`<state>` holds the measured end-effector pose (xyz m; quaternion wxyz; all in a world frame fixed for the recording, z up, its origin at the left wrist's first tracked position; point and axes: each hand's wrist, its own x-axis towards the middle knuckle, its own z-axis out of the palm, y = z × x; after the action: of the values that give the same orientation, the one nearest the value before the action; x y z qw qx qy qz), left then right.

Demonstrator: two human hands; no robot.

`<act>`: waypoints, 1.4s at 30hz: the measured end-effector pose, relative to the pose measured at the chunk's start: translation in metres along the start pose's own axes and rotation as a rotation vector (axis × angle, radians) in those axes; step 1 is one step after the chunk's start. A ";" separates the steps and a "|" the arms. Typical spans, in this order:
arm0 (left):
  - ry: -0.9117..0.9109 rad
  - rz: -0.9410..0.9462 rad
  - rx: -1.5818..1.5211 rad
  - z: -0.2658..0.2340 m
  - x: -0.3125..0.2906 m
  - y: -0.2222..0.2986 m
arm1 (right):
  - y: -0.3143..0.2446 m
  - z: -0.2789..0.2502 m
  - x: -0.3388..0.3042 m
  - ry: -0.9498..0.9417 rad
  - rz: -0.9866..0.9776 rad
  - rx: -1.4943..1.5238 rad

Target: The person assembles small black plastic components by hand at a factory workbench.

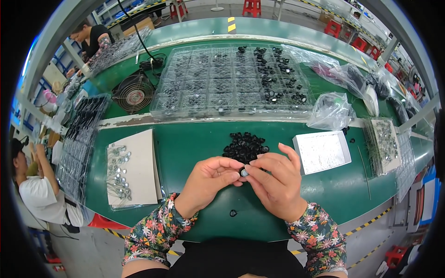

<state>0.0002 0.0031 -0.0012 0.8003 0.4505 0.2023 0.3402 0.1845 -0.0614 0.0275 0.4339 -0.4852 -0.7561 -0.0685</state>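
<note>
Floral sleeves [160,227] cross a green surface [194,134]. Left hand [204,183] and right hand [278,183], fingertips pinched, hold one small black part [243,172] (pale-centred) near heaped black pieces [244,144].

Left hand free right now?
No: the left hand and right hand both hold the small round black part at their fingertips.
</note>
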 end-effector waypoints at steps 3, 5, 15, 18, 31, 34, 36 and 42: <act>0.007 -0.013 0.021 -0.001 0.000 0.000 | 0.000 -0.001 0.000 -0.004 -0.011 -0.011; 0.002 -0.009 0.020 0.000 0.000 0.001 | 0.001 -0.001 0.000 -0.006 -0.014 -0.013; -0.011 -0.022 0.026 0.002 0.000 0.003 | 0.000 -0.001 0.000 -0.010 -0.026 -0.017; -0.006 -0.030 0.027 0.003 0.000 0.003 | -0.001 -0.002 -0.001 -0.011 -0.033 -0.032; -0.003 -0.043 0.000 0.004 -0.002 0.006 | -0.001 -0.001 -0.001 0.008 -0.159 -0.089; -0.006 -0.046 0.005 0.004 -0.003 0.007 | -0.001 -0.002 -0.001 0.001 -0.178 -0.080; -0.010 -0.048 0.005 0.005 -0.003 0.008 | -0.001 -0.002 -0.001 -0.001 -0.182 -0.075; 0.006 -0.044 -0.002 0.005 -0.005 0.007 | -0.002 0.000 0.000 -0.016 -0.132 -0.003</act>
<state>-0.0023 -0.0007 0.0072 0.8073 0.4442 0.2144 0.3241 0.1832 -0.0622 0.0281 0.4216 -0.4351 -0.7900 -0.0941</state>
